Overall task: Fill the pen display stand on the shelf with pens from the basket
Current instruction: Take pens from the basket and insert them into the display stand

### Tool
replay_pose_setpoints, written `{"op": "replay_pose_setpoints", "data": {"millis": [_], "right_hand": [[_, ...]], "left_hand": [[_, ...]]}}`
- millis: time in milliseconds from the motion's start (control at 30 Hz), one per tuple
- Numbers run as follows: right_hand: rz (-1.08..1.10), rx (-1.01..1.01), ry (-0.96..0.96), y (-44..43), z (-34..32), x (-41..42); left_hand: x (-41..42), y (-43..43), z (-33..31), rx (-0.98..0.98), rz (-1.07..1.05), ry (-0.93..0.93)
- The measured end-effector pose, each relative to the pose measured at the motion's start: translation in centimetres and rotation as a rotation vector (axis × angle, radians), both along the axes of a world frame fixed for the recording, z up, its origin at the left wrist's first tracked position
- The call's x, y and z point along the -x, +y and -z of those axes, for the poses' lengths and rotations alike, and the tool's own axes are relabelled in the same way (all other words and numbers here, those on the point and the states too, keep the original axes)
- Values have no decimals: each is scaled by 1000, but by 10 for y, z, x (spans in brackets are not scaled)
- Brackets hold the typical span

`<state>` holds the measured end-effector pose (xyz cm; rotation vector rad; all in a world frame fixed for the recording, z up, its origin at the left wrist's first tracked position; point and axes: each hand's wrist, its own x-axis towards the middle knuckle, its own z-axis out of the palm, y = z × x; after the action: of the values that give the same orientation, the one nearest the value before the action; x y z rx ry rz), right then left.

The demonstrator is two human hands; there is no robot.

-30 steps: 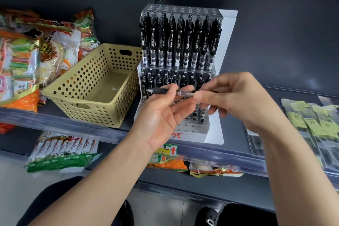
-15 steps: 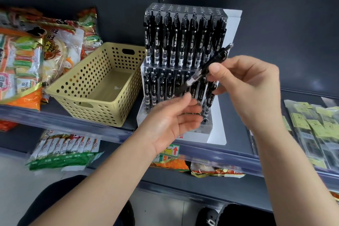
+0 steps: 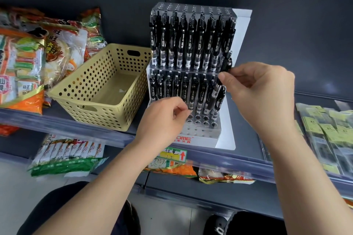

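The right hand [image 3: 261, 93] pinches 1 black pen [image 3: 227, 64] upright between thumb and forefinger, its barrel running below the grip along the pen display stand's [image 3: 200, 133] right end. Lower left of the grip, the left hand [image 3: 162, 118] is curled, perhaps empty; I cannot tell

Both forearms reach forward. Right hand [image 3: 261, 89] raised, thumb and forefinger pinching a pen [image 3: 226, 64] — left hand [image 3: 164, 118] lower, fingers curled, thumb meeting forefinger.
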<state>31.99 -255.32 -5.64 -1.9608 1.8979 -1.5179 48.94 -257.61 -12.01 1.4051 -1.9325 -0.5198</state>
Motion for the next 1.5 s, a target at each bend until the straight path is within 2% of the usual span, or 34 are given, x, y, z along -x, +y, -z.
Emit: {"op": "replay_pose_setpoints", "data": {"millis": [133, 367, 667, 1167, 1267, 1500], "right_hand": [[5, -33, 18, -1, 6, -5], [25, -74, 58, -3, 16, -9], [60, -148, 239, -5, 28, -11], [69, -282, 401, -9, 36, -14], [17, -229, 379, -9, 30, -24], [-271, -100, 324, -21, 35, -83]], "left_hand": [[-7, -4, 2, 73, -21, -106], [-14, -6, 3, 78, -43, -165], [-16, -8, 4, 84, -30, -171], [-17, -9, 4, 82, -23, -176], [-21, -8, 1, 97, -35, -180], [-53, -14, -28, 188, -123, -203]]}}
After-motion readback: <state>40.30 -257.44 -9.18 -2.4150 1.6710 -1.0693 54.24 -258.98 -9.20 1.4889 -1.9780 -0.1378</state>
